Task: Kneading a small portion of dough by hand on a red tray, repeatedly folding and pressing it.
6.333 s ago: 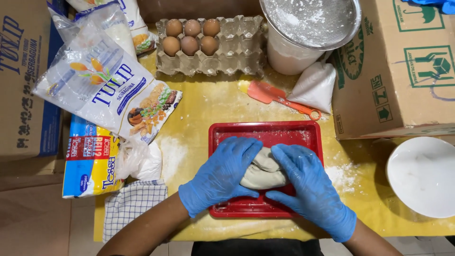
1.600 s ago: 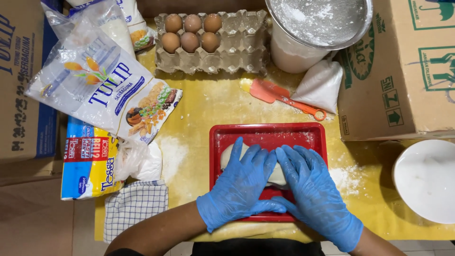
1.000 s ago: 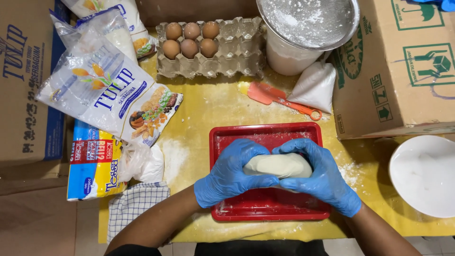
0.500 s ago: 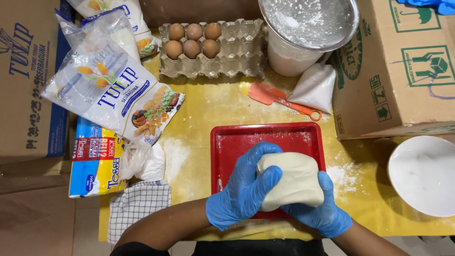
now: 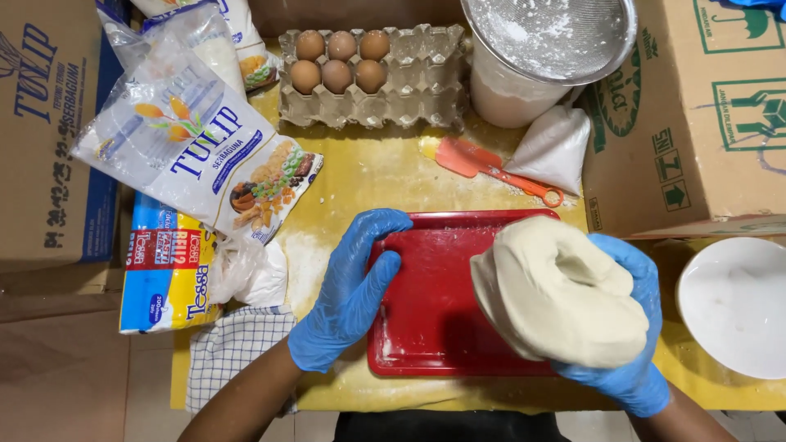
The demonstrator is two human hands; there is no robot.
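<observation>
Free room was scarce. Red tray (image 5: 426,303) sat mid-surface, its left half bare; left hand (image 5: 352,286) lay on its left rim, right hand (image 5: 634,327) w/ dough lump (image 5: 557,299) filled the right half. Open yellow surface (image 5: 368,168) ran btwn tray & egg carton (image 5: 372,78), partly cut by orange spatula (image 5: 491,168) & small white bag (image 5: 553,147). Left side blocked: flour bag (image 5: 192,155), checked cloth (image 5: 233,352). Right: cardboard box (image 5: 696,106) above, white bowl (image 5: 737,303) just beside the right hand. Sieve on tub (image 5: 544,49) closed the far edge.
</observation>
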